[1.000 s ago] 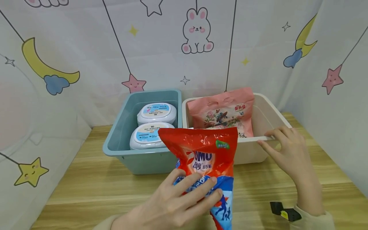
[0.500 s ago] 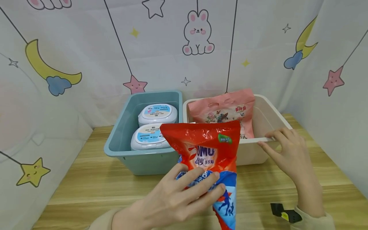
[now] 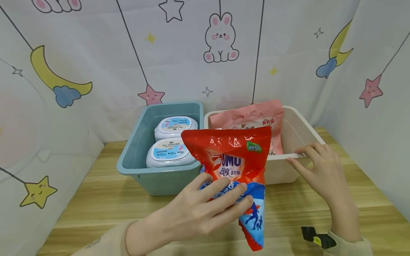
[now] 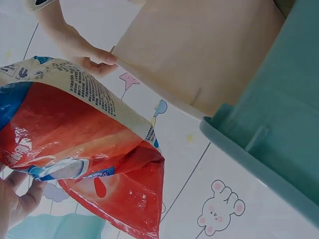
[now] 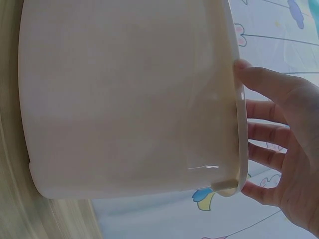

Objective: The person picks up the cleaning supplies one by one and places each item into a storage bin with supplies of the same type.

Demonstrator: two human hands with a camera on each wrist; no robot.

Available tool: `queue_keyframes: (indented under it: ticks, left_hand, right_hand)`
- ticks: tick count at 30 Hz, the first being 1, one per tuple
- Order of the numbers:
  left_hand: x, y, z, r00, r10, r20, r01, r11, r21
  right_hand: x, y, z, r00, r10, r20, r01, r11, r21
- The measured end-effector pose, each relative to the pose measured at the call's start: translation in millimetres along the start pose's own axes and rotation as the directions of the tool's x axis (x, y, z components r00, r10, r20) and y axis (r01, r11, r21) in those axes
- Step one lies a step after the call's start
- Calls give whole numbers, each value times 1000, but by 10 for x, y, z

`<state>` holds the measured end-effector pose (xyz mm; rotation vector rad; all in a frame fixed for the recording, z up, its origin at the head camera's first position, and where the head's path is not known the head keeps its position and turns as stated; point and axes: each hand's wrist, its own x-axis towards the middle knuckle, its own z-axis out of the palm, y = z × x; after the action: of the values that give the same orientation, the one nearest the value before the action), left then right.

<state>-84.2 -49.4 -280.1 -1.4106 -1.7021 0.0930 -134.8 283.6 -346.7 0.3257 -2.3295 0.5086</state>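
My left hand [image 3: 205, 209] grips a red and blue OMO laundry powder bag [image 3: 229, 153], fingers spread across its front and the thumb hidden behind. The bag is raised in front of two bins, wide end up, its lower corner hanging down. In the left wrist view the bag's [image 4: 94, 124] printed side and red end show. My right hand [image 3: 323, 170] holds the front rim of the cream bin [image 3: 278, 170] near its right corner. In the right wrist view the thumb presses the bin's outer side [image 5: 124, 109] just under the rim, fingers hooked over it.
A pink bag [image 3: 253, 112] stands inside the cream bin, partly covered by the laundry bag. Beside it on the left, a teal bin [image 3: 169, 179] contains two white tubs, a front tub [image 3: 169, 153] and a rear tub [image 3: 176, 126]. A printed curtain [image 3: 179, 53] hangs behind the wooden table [image 3: 86, 199].
My left hand has lifted the laundry powder bag slightly higher and a little to the right, covering more of the pink bag. My right hand stays on the cream bin's rim.
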Motion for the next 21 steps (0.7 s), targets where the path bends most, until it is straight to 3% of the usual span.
queue_keyframes:
  ticks: [15, 21]
  left_hand:
    - [93, -140, 86, 999, 27, -24, -26, 999, 47]
    - [145, -251, 166, 999, 44, -5, -43, 998, 56]
  right_hand:
    - [-9, -18, 5, 1000, -2, 14, 2, 1000, -7]
    - [-9, -5, 0, 1000, 3, 4, -3, 1000, -10]
